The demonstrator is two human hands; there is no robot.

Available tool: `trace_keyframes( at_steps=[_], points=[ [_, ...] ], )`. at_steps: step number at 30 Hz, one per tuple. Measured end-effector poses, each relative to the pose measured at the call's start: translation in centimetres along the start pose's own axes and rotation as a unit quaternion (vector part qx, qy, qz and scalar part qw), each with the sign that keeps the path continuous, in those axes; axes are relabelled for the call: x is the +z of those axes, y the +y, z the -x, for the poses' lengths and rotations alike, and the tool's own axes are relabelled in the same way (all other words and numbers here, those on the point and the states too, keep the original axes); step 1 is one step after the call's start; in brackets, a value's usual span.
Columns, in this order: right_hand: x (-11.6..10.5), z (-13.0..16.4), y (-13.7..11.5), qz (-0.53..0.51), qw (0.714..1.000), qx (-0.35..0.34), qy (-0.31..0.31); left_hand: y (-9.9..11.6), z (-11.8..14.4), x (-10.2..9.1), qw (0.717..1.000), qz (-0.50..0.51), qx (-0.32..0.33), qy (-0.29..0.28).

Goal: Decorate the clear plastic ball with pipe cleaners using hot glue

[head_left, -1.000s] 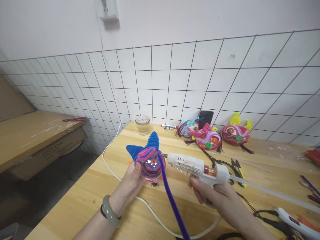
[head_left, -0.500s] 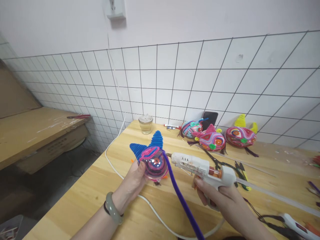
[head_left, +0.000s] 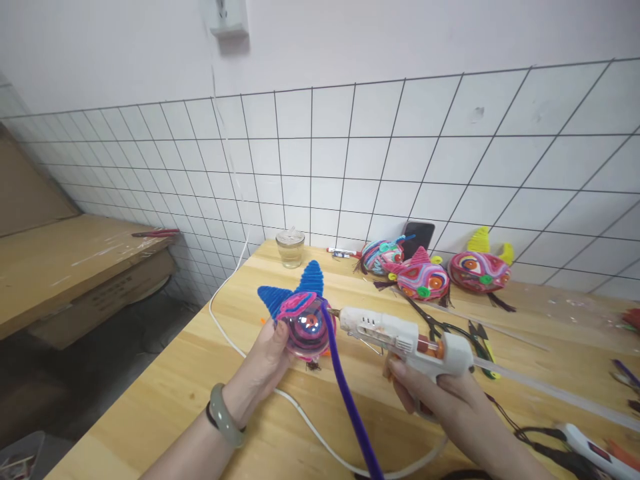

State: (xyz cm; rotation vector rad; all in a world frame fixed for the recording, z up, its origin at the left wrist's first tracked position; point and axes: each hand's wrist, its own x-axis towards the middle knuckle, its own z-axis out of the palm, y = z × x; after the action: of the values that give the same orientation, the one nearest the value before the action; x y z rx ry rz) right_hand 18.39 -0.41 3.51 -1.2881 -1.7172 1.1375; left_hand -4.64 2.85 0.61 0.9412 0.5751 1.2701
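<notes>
My left hand (head_left: 273, 353) is closed around a clear plastic ball ornament (head_left: 307, 330) decorated with pink and dark fuzzy strips, an orange eye and two blue ears. A long purple pipe cleaner (head_left: 345, 393) hangs from the ball's upper right side and runs down toward the bottom of the view. My right hand (head_left: 425, 387) grips a white hot glue gun (head_left: 385, 328) by its handle. The gun's nozzle is at the ball's right side, close to the pipe cleaner's upper end; whether it touches cannot be told. A clear glue stick (head_left: 550, 387) sticks out behind the gun.
Several similar ornaments (head_left: 425, 280) stand along the wall beside a phone (head_left: 419, 239). A lidded glass cup (head_left: 290, 249) stands at the back. Scissors (head_left: 433, 327) and yellow-handled pliers (head_left: 485, 347) lie to the right. A white cable (head_left: 310, 423) crosses the wooden table (head_left: 165, 407).
The lower part of the purple pipe cleaner has swung left. Both hands, the ornament and the glue gun stay nearly in place relative to each other.
</notes>
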Motion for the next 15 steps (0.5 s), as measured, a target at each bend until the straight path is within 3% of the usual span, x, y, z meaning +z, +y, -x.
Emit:
trace_keyframes(
  at_steps=[15],
  points=[
    [0.09,0.11,0.31,-0.009,1.000,-0.005,0.012,-0.24,-0.15,-0.19,1.000,-0.008,0.010,0.007]
  ],
)
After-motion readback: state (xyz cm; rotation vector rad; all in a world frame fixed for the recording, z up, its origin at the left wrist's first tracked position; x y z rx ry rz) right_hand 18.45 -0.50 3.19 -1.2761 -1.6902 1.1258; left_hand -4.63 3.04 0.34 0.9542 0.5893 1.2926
